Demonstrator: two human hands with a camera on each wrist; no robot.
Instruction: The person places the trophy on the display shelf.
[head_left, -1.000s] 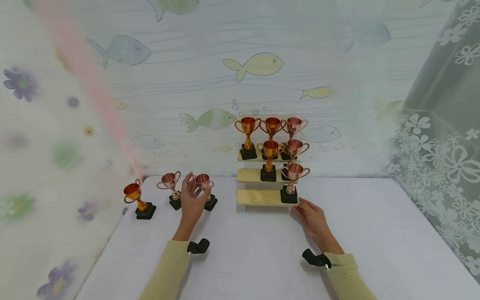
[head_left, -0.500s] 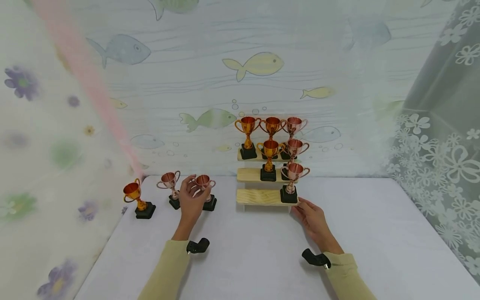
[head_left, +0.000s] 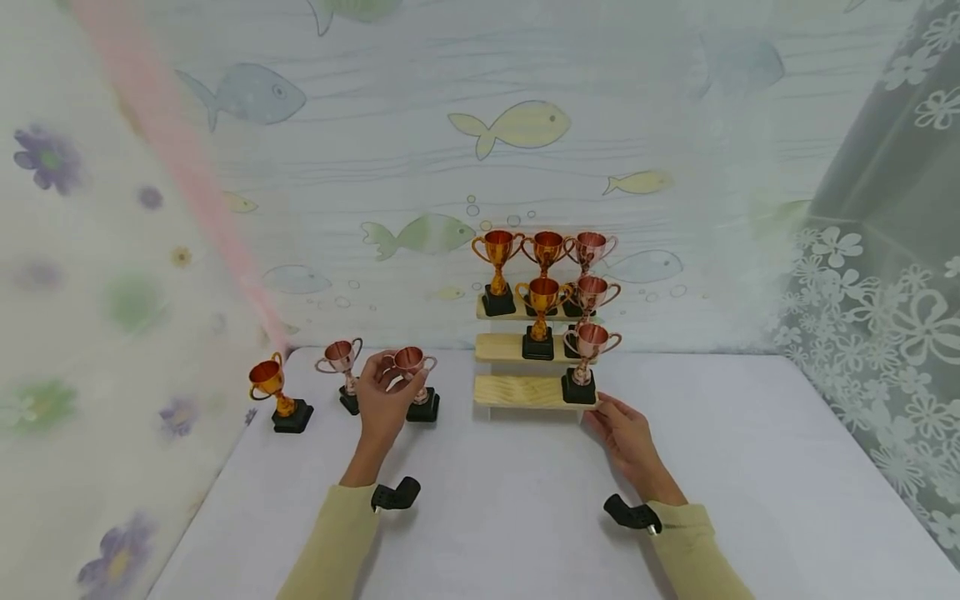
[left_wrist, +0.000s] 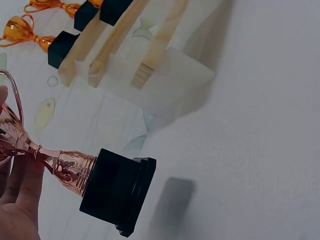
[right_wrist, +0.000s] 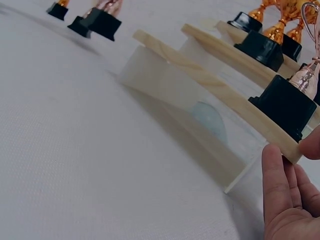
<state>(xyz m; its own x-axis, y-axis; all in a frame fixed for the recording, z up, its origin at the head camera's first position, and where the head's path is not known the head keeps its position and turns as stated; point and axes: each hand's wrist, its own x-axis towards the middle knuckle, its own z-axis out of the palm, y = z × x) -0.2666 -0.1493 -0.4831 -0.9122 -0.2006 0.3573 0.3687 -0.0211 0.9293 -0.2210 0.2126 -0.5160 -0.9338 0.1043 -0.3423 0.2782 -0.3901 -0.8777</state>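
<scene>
My left hand (head_left: 381, 410) grips a rose-gold trophy cup (head_left: 424, 406) by its cup. In the left wrist view its black base (left_wrist: 112, 185) hangs over the white table, apart from its shadow. My right hand (head_left: 627, 437) holds the right front corner of a three-step wooden display stand (head_left: 517, 392), thumb by the lowest board's edge and fingers beneath. On the stand, the top step bears two gold trophies and one rose-gold. A gold trophy (head_left: 540, 310) and a rose-gold one share the middle step. One rose-gold trophy (head_left: 581, 379) stands at the bottom step's right end.
Left of my left hand, another rose-gold trophy (head_left: 341, 358) stands on the table (head_left: 487, 508), partly behind the hand. Farther left is a gold trophy (head_left: 283, 404). A fish-patterned curtain (head_left: 337, 167) hangs behind, and lace (head_left: 862, 333) hangs at the right.
The rose-gold trophy in my left hand has moved slightly right and stands more upright. My right hand has stayed at the stand's corner.
</scene>
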